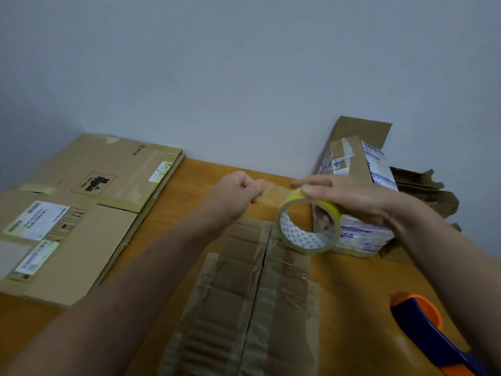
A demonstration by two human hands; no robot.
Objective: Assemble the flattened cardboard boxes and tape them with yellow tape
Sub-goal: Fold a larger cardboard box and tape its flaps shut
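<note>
A cardboard box [252, 294] stands in front of me with its two top flaps closed and a seam running down the middle, old clear tape on it. Above its far end my right hand [349, 196] holds the roll of yellow tape [309, 226], fingers over its top. My left hand [241, 189] pinches the free end of the tape strip [273, 192], which stretches from the roll leftward, slightly above the box.
Flattened cardboard boxes [81, 213] with labels lie stacked at the left on the wooden table [360, 289]. A taped small box [357, 202] and torn cardboard [428, 194] stand at the back right. Blue and orange scissors [433, 337] lie at the lower right. A wall is behind.
</note>
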